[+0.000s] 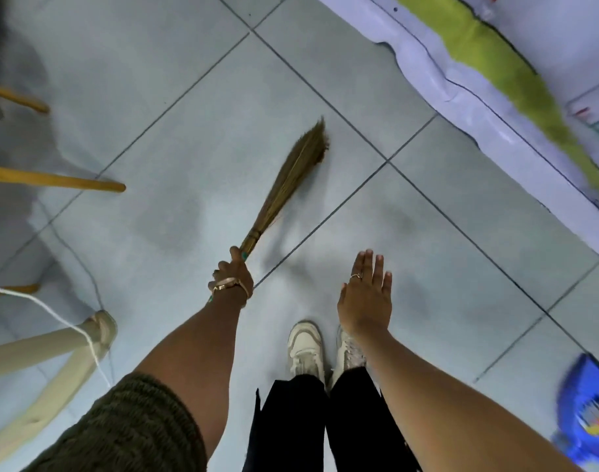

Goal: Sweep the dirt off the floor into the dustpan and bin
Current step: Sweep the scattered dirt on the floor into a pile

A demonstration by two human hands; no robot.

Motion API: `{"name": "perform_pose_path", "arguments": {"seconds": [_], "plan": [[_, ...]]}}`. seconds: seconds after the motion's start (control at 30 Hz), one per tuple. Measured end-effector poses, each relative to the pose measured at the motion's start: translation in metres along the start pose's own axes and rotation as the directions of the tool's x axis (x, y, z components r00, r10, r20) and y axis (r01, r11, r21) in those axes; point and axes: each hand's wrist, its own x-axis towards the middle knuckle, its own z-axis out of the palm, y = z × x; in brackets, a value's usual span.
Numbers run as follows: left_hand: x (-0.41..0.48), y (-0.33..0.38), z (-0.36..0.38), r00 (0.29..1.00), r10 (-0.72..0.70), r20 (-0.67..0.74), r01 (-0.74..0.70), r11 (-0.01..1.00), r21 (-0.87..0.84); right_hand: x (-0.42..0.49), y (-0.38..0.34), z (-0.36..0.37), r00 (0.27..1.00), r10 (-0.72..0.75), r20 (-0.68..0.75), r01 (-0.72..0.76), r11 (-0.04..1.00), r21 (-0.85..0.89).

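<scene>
My left hand [231, 279] grips the bound end of a short straw broom [291, 178]. The broom slants up and to the right, and its bristle tips rest on the pale grey tiled floor [427, 233]. My right hand [366, 294] hovers palm down over the floor with its fingers spread, holding nothing. A blue dustpan [587, 410] lies on the floor at the lower right edge, blurred and partly cut off. I cannot make out any dirt on the tiles. No bin is in view.
Wooden furniture legs [52, 180] reach in from the left, above a pale chair frame [46, 345] with a white cord. A white and green sheet [495, 69] lies along the upper right. My two white shoes [304, 349] stand at bottom centre.
</scene>
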Motion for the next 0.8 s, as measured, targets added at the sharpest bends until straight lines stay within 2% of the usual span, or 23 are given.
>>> {"name": "perform_pose_path", "arguments": {"seconds": [0.13, 0.2, 0.4, 0.5, 0.6, 0.7, 0.8], "plan": [[-0.073, 0.017, -0.017, 0.998, 0.016, -0.052, -0.022, 0.992, -0.123, -0.066, 0.020, -0.023, 0.998, 0.068, 0.018, -0.069, 0.994, 0.086], [-0.108, 0.032, -0.017, 0.998, 0.051, -0.022, -0.053, 0.987, -0.150, -0.093, 0.035, -0.033, 0.992, 0.119, 0.034, -0.122, 0.984, 0.130], [-0.183, 0.104, 0.032, 0.962, 0.272, 0.041, -0.273, 0.962, 0.020, -0.131, 0.121, -0.036, 0.970, 0.238, 0.043, -0.241, 0.938, 0.250], [-0.220, 0.141, 0.083, 0.903, 0.425, 0.062, -0.425, 0.905, -0.017, -0.153, 0.192, -0.023, 0.947, 0.315, 0.066, -0.321, 0.909, 0.268], [-0.268, 0.179, 0.131, 0.839, 0.533, 0.108, -0.534, 0.845, -0.028, -0.187, 0.267, -0.013, 0.896, 0.419, 0.145, -0.444, 0.844, 0.300], [-0.314, 0.208, 0.180, 0.817, 0.568, 0.097, -0.565, 0.823, -0.059, -0.216, 0.336, 0.002, 0.843, 0.486, 0.229, -0.537, 0.783, 0.315], [-0.345, 0.240, 0.230, 0.785, 0.603, 0.143, -0.605, 0.796, -0.033, -0.230, 0.394, 0.023, 0.747, 0.566, 0.348, -0.663, 0.670, 0.333]]}}
